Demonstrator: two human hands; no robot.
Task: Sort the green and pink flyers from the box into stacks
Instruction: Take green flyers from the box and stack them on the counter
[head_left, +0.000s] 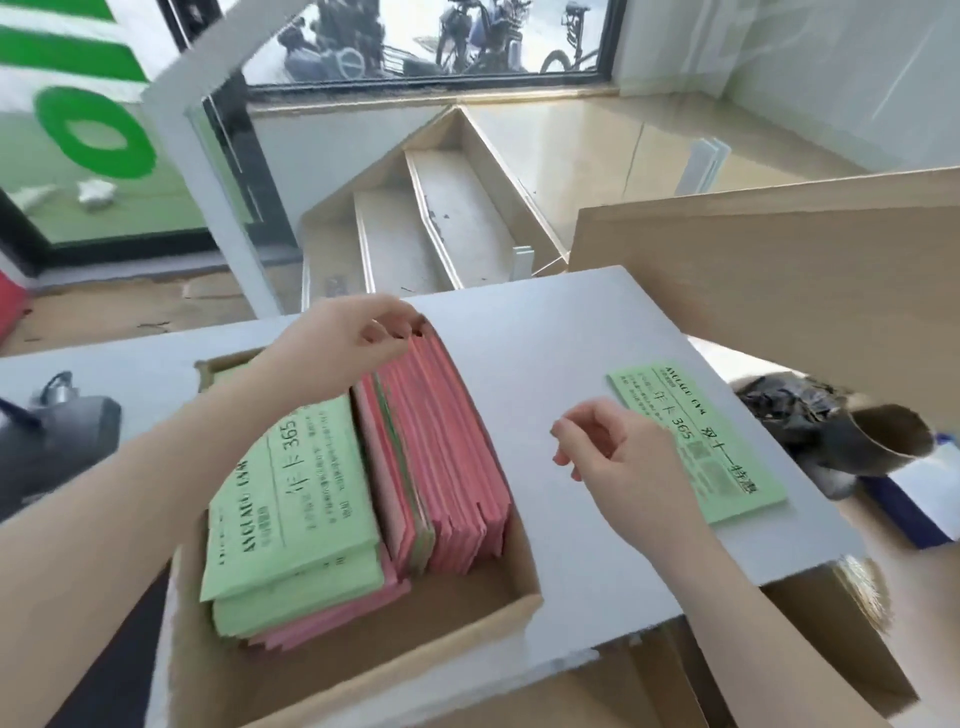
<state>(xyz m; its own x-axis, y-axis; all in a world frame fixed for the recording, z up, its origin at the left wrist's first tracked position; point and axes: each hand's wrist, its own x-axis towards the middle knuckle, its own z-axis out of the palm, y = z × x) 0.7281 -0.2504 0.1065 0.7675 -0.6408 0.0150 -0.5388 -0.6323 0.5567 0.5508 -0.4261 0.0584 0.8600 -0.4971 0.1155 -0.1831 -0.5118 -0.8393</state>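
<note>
Box: an open cardboard box (358, 670) sits in the lower centre of the frame, on the white counter (545, 338), its near wall towards the camera
Green flyers in box: a slanted bundle (291, 499) lies in the left half of the box, printed side up, leaning over pink sheets beneath it
Pink flyers in box: a thick batch (447, 447) stands on edge in the right half of the box, fanned and leaning left, with a few green edges showing among the sheets
Left hand: the left hand (348, 338) reaches in from the lower left to the far top corner of the pink batch; its fingers are curled and the fingertips pinch the upper edges of the pink sheets
Right hand: the right hand (618, 452) hovers over the counter to the right of the box, fingers loosely curled and holding nothing, partly covering the near left edge of the sorted stack
Sorted green stack: a small pile of green flyers (722, 452) lies flat on the counter at centre right, well apart from the box
Right edge: a dark crumpled bag (784, 405) and a cardboard tube (883, 431) lie beyond the counter's right edge
Background: a brown board (779, 270) stands at the upper right, behind the counter
</note>
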